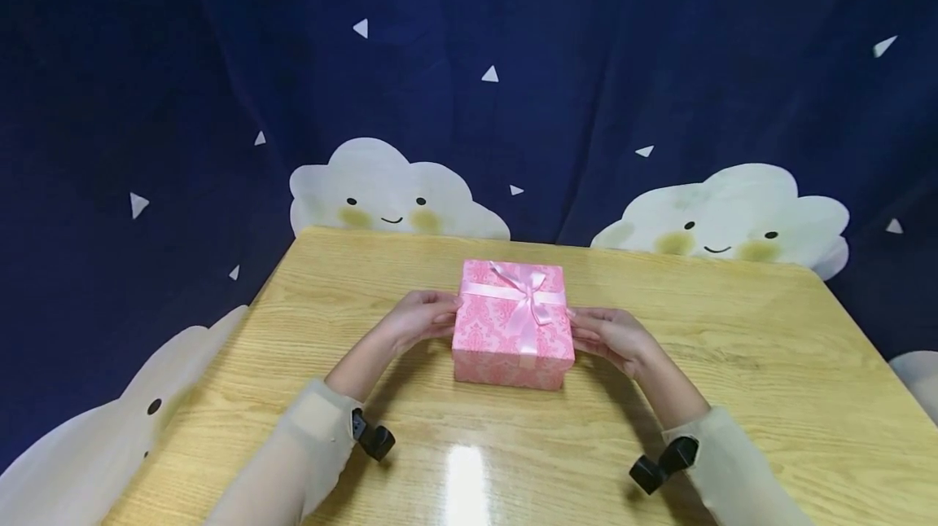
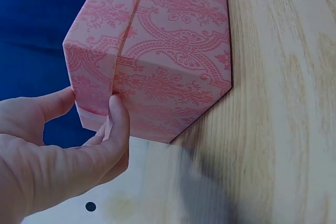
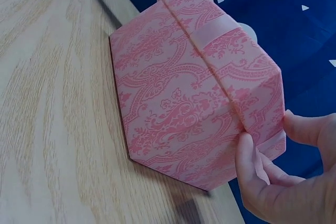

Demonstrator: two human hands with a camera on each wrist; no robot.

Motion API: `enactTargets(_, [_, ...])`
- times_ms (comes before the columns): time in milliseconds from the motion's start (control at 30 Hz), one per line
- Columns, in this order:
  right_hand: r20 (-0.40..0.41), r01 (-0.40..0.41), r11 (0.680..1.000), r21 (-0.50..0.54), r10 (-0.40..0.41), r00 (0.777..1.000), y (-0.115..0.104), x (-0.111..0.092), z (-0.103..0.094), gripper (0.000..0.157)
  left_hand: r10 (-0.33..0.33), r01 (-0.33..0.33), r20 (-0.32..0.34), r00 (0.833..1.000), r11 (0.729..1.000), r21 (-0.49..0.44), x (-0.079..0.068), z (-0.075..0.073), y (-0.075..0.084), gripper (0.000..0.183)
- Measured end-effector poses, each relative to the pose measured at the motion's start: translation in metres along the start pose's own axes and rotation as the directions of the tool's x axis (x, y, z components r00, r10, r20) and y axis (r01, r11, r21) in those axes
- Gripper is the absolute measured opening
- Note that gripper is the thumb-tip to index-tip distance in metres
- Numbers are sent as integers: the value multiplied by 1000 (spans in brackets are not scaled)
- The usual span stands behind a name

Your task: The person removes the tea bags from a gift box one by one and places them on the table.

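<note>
A pink patterned gift box [image 1: 508, 374] stands on the wooden table, its lid [image 1: 481, 330] on top. Across the lid runs a pale pink ribbon tied in a bow [image 1: 529, 295]. My left hand [image 1: 420, 318] pinches the lid at its left side; in the left wrist view the thumb lies on the upper edge and a fingertip [image 2: 116, 104] at the lower rim. On the opposite side my right hand [image 1: 610, 335] grips the lid the same way, with a fingertip [image 3: 245, 142] at the seam. The inside of the box is hidden.
The light wood table [image 1: 352, 265] extends around the box on all sides. Behind it hangs a dark blue curtain [image 1: 440, 62] printed with clouds and small white triangles. A black wrist camera [image 1: 374, 436] sits on the left sleeve, another camera [image 1: 663, 465] on the right.
</note>
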State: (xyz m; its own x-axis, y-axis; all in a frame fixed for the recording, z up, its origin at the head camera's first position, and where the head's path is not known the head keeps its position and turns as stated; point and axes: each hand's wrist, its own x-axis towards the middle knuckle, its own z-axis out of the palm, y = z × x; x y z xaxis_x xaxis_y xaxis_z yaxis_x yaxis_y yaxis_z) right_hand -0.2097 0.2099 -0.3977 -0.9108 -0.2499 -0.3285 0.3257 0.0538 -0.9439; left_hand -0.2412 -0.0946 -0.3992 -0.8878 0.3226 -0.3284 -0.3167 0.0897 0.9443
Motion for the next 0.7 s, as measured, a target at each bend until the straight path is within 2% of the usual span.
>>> enactTargets(267, [-2,-12,1000,3,12,1000,0,-3,-3,65,1,-1,12,1000,1000,-8,0,3,0,37])
enactTargets(700, [35,-21,999,41,19,999,-2,1,-2,65,-7,7,-14,1000,1000,-20,-1,0,-1,34])
